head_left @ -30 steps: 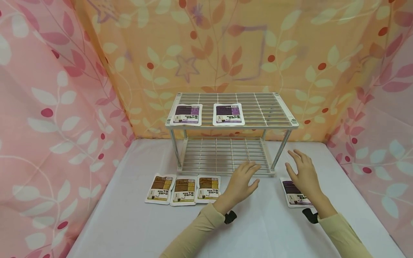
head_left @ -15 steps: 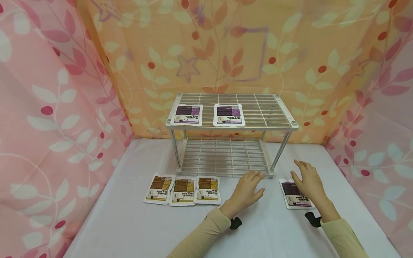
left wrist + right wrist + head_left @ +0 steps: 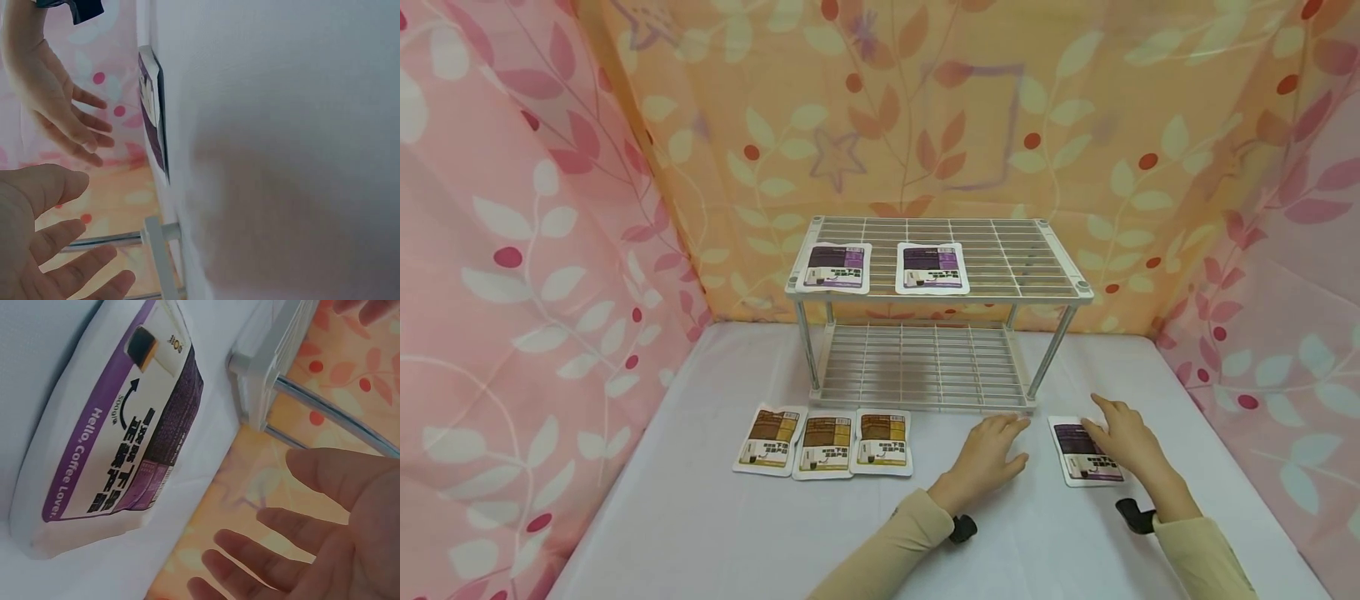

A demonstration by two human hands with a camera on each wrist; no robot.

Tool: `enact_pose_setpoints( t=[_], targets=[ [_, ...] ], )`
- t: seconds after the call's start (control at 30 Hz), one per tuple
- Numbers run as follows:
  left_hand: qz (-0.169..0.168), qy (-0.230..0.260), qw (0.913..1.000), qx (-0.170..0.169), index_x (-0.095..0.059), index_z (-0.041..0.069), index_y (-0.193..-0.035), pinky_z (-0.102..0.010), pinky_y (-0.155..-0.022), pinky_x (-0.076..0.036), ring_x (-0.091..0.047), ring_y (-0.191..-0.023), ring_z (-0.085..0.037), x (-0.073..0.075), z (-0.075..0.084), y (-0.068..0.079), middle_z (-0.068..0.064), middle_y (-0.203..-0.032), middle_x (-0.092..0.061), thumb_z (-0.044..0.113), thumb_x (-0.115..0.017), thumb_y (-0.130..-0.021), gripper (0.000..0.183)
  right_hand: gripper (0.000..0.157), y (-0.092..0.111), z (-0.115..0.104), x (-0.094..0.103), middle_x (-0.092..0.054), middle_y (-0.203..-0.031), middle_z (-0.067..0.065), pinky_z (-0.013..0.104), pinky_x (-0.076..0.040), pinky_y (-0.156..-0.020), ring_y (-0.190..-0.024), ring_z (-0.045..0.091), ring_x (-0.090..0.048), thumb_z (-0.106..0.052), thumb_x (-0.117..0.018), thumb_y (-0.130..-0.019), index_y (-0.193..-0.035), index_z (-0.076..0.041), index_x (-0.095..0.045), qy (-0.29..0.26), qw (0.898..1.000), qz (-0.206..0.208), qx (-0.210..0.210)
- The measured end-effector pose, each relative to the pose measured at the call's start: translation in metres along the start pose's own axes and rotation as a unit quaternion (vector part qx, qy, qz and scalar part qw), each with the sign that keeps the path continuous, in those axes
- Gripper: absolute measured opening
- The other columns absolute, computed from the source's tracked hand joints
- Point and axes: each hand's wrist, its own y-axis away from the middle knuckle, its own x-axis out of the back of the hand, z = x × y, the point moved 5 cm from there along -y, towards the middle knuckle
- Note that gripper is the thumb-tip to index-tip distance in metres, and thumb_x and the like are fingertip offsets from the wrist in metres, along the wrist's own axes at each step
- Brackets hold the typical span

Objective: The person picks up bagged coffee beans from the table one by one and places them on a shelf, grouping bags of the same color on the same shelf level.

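A purple-labelled coffee pouch (image 3: pixel 1078 454) lies flat on the white table at the right; its label reads "Hello, Coffee Lover" in the right wrist view (image 3: pixel 119 431). Above its right side hovers my right hand (image 3: pixel 1131 442), fingers spread, apart from the pouch and holding nothing. My left hand (image 3: pixel 985 462) hangs over the table between that pouch and the brown-labelled ones, its fingers loosely extended around nothing. In the left wrist view both hands show, the left hand (image 3: pixel 56 237) low and the right hand (image 3: pixel 50 94) above it, with the pouch (image 3: pixel 152 106) seen edge-on.
A two-tier white wire rack (image 3: pixel 1000 258) stands at the back. On its top shelf lie two purple-labelled pouches, one at left (image 3: pixel 833 268) and one near the middle (image 3: pixel 932 268). Three brown-labelled pouches (image 3: pixel 823 446) lie side by side in front of the rack. Patterned cloth walls surround the table.
Both hands have moved lower and nearer the person, drifting slightly right, and the right hand now covers less of the purple pouch. The pouches and rack have stayed in place.
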Motion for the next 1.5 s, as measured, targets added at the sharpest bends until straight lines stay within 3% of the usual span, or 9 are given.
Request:
enact_pose_setpoints(
  t=[0.17,0.67,0.97,1.13,1.3,1.5],
  targets=[
    [-0.012,-0.006,0.9999,0.000,-0.050,0.016,-0.133,-0.031,-0.093,-0.045,-0.053,-0.116,-0.019,-0.007,0.006,-0.001,-0.003,-0.128,-0.055,0.033,-0.061,-0.087,0.050,0.055,0.004,0.003,-0.003,-0.045,-0.114,0.044,0.069,-0.041,-0.074,-0.100,0.060,-0.044,-0.022,-0.056,-0.089,-0.129,0.013,-0.041,0.002,0.999,-0.035,-0.011],
    [-0.078,-0.026,0.9966,-0.002,-0.046,0.019,-0.135,-0.028,-0.099,-0.040,-0.049,-0.120,-0.013,-0.031,0.022,-0.008,0.001,-0.131,-0.053,0.038,-0.059,-0.089,0.052,0.057,0.010,0.015,-0.012,-0.047,-0.108,0.045,0.066,-0.044,-0.069,-0.095,0.060,-0.048,-0.023,-0.057,-0.089,-0.127,0.016,-0.040,0.003,0.998,-0.063,-0.010],
    [-0.136,-0.022,0.9905,0.003,-0.045,0.021,-0.137,-0.033,-0.104,-0.036,-0.044,-0.125,-0.012,-0.037,0.027,-0.014,0.003,-0.134,-0.050,0.040,-0.057,-0.090,0.052,0.066,0.011,0.025,-0.017,-0.049,-0.106,0.044,0.065,-0.043,-0.073,-0.096,0.058,-0.050,-0.038,-0.055,-0.090,-0.127,0.014,-0.041,-0.016,0.998,-0.067,-0.002],
    [-0.168,-0.020,0.9855,0.006,-0.044,0.024,-0.137,-0.037,-0.105,-0.035,-0.043,-0.126,-0.012,-0.044,0.030,-0.017,0.006,-0.132,-0.052,0.042,-0.058,-0.088,0.054,0.060,0.012,0.023,-0.018,-0.050,-0.107,0.044,0.065,-0.043,-0.076,-0.099,0.058,-0.049,-0.029,-0.058,-0.089,-0.125,0.016,-0.042,-0.016,0.997,-0.076,-0.008],
    [-0.174,-0.020,0.9846,-0.001,-0.045,0.025,-0.136,-0.038,-0.104,-0.036,-0.044,-0.125,-0.012,-0.050,0.032,-0.019,0.008,-0.129,-0.054,0.043,-0.058,-0.088,0.053,0.054,0.012,0.019,-0.017,-0.052,-0.104,0.043,0.063,-0.043,-0.077,-0.097,0.057,-0.051,-0.021,-0.059,-0.089,-0.123,0.017,-0.044,-0.001,0.997,-0.075,-0.012],
    [-0.174,-0.023,0.9845,0.000,-0.044,0.025,-0.137,-0.039,-0.104,-0.037,-0.045,-0.125,-0.012,-0.054,0.032,-0.020,0.009,-0.130,-0.053,0.044,-0.058,-0.088,0.054,0.051,0.013,0.015,-0.016,-0.054,-0.098,0.040,0.062,-0.043,-0.077,-0.093,0.054,-0.053,-0.018,-0.060,-0.088,-0.122,0.018,-0.045,-0.021,0.998,-0.061,-0.007]
  ],
)
